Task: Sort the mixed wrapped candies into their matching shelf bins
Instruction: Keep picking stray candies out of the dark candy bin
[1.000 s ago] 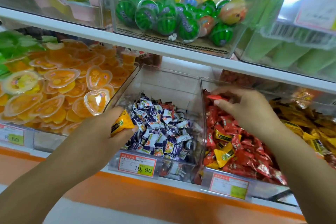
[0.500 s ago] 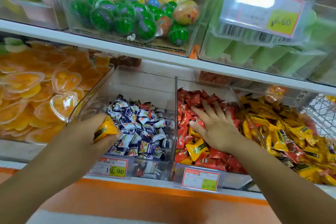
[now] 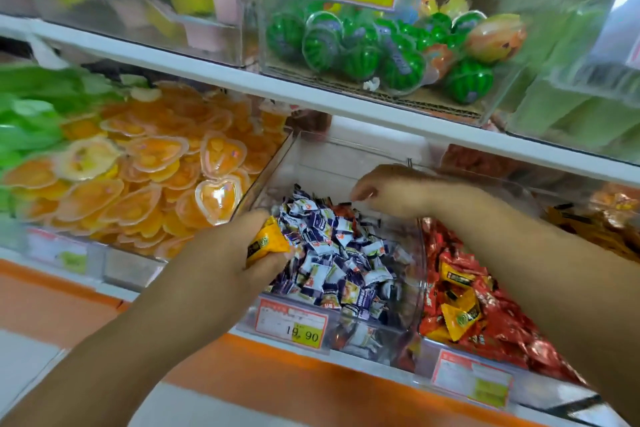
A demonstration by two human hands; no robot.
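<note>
my left hand (image 3: 221, 263) was clenched on yellow candies (image 3: 268, 243) right by the blue-and-white candies (image 3: 341, 253), right hand (image 3: 394, 189) curled, couldn't tell if pinching anything, so one could've dropped in.

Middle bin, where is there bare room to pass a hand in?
The middle bin is bare at the back, between the blue candies and its rear wall. Its front is heaped; the red bin and the jelly bin are full.
</note>
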